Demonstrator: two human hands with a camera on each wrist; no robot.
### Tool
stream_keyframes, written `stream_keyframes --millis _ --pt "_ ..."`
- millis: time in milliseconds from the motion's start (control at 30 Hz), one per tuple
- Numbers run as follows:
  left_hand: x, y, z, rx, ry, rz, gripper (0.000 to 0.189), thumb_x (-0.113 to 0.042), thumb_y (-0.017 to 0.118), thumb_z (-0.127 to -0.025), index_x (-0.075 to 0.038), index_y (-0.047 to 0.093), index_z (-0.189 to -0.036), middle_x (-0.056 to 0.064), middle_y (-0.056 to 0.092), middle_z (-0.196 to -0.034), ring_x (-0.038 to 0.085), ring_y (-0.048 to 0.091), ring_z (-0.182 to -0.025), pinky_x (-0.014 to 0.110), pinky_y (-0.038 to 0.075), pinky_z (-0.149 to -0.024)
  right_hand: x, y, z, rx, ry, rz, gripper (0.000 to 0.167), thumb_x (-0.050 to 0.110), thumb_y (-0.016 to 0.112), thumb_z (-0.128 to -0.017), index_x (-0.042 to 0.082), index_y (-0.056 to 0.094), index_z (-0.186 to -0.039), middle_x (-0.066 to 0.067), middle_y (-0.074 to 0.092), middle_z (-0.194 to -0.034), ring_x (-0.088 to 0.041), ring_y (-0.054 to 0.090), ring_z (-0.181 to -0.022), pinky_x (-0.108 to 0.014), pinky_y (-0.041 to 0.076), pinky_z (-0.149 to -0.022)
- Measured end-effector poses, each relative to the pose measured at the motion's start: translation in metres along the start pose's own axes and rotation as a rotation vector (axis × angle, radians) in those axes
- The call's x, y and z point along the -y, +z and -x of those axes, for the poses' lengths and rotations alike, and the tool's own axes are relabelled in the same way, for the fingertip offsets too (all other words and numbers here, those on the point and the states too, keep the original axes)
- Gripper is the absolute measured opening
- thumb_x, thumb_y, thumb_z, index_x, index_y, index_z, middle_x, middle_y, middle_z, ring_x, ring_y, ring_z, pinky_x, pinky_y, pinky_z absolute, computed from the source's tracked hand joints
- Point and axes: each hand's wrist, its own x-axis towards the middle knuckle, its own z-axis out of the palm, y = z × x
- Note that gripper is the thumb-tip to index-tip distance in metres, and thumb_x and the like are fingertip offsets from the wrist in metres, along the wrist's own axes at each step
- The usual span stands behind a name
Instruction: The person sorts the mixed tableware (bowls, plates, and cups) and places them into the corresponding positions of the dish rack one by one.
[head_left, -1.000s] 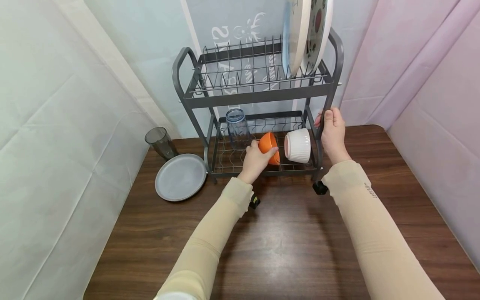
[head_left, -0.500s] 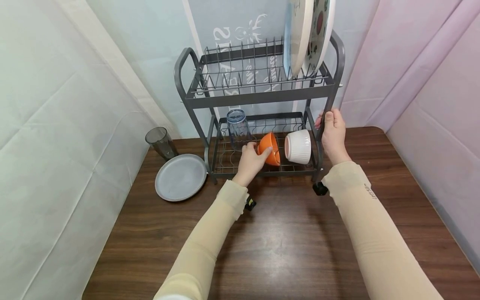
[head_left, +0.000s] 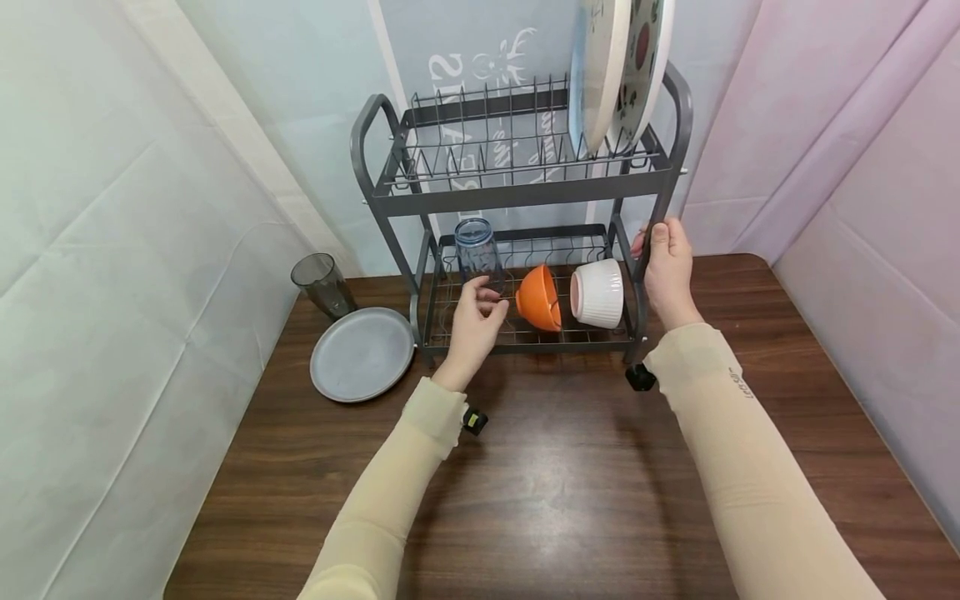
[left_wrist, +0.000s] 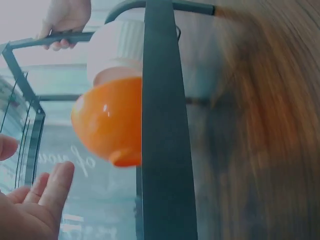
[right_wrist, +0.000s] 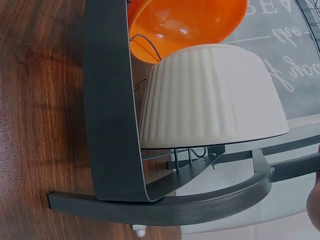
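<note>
Left hand (head_left: 474, 329) loose, holding nothing, just left of the orange bowl (head_left: 536, 298); right hand (head_left: 667, 271) clamped round an upright of the rack (head_left: 525, 197). Bowl sits tipped on its side between our hands. We'd brace with the right and swing the left clear of the glass (head_left: 474, 237) beyond its fingertips. Bowl: glossy, smooth, rounded. White bowl (head_left: 602, 293) just left of our right hand: ribbed, shiny.

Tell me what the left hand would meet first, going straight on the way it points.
Most likely the blue glass in the rack: the left hand points toward it in the head view, though the gap in depth is unclear.
</note>
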Motion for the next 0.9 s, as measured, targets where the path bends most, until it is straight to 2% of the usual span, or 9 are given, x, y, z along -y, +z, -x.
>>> stream_keyframes --millis 200,433,500,667,733,800,900 --pt "0.011 -0.025 0.010 -0.102 0.011 0.085 0.042 -0.010 0.056 -0.089 -0.008 0.043 -0.129 0.013 0.057 -0.106 0.019 0.059 -0.092 0.024 0.051 -0.073 0.002 0.001 0.001 0.001 0.001 -0.002 0.022 0.024 0.040 -0.097 0.013 0.052 -0.083 0.002 0.055 -0.067 -0.008 0.052 -0.066 -0.019 0.043 -0.067" --pt "0.020 -0.051 0.020 -0.152 0.012 0.181 0.040 -0.005 0.054 -0.091 -0.003 0.041 -0.129 0.019 0.053 -0.109 0.012 0.053 -0.088 0.019 0.050 -0.072 0.003 0.002 0.002 0.013 0.009 -0.011 0.023 0.026 0.039 -0.097 0.010 0.053 -0.087 0.001 0.055 -0.070 -0.010 0.052 -0.069 -0.021 0.042 -0.069" --pt "0.022 -0.058 0.023 -0.162 0.000 0.188 0.040 -0.005 0.053 -0.091 -0.002 0.040 -0.129 0.019 0.052 -0.109 0.010 0.052 -0.088 0.023 0.051 -0.075 0.003 0.002 0.002 0.011 0.011 -0.009 0.023 0.026 0.040 -0.097 0.010 0.053 -0.087 0.001 0.055 -0.070 -0.010 0.052 -0.069 -0.020 0.042 -0.069" --pt "0.016 -0.077 0.036 -0.194 -0.026 0.204 0.040 -0.001 0.051 -0.091 0.004 0.038 -0.129 0.016 0.050 -0.106 0.009 0.049 -0.087 0.042 0.051 -0.084 0.003 0.001 0.001 0.001 0.011 -0.008 0.023 0.025 0.040 -0.097 0.010 0.052 -0.084 0.002 0.055 -0.067 -0.009 0.052 -0.067 -0.019 0.043 -0.067" --pt "0.015 -0.085 0.042 -0.221 -0.039 0.210 0.040 0.001 0.050 -0.091 0.006 0.037 -0.129 0.013 0.048 -0.105 0.009 0.048 -0.088 0.040 0.051 -0.084 0.003 0.001 0.001 0.002 0.011 -0.007 0.023 0.025 0.040 -0.097 0.010 0.052 -0.084 0.002 0.055 -0.067 -0.009 0.052 -0.067 -0.019 0.043 -0.068" --pt "0.021 -0.093 0.045 -0.258 -0.056 0.214 0.039 0.001 0.049 -0.091 0.006 0.037 -0.128 0.011 0.048 -0.103 0.009 0.048 -0.088 0.030 0.051 -0.080 0.002 0.001 0.001 0.002 0.011 -0.006 0.023 0.025 0.040 -0.097 0.010 0.052 -0.084 0.002 0.055 -0.067 -0.009 0.052 -0.067 -0.019 0.043 -0.068" --pt "0.038 -0.105 0.048 -0.321 -0.076 0.208 0.037 0.002 0.049 -0.090 0.004 0.040 -0.125 0.009 0.048 -0.102 0.011 0.048 -0.088 0.017 0.049 -0.073 0.001 0.001 0.001 0.002 0.011 -0.021 0.023 0.026 0.040 -0.097 0.009 0.052 -0.086 0.002 0.055 -0.068 -0.010 0.052 -0.068 -0.020 0.042 -0.069"
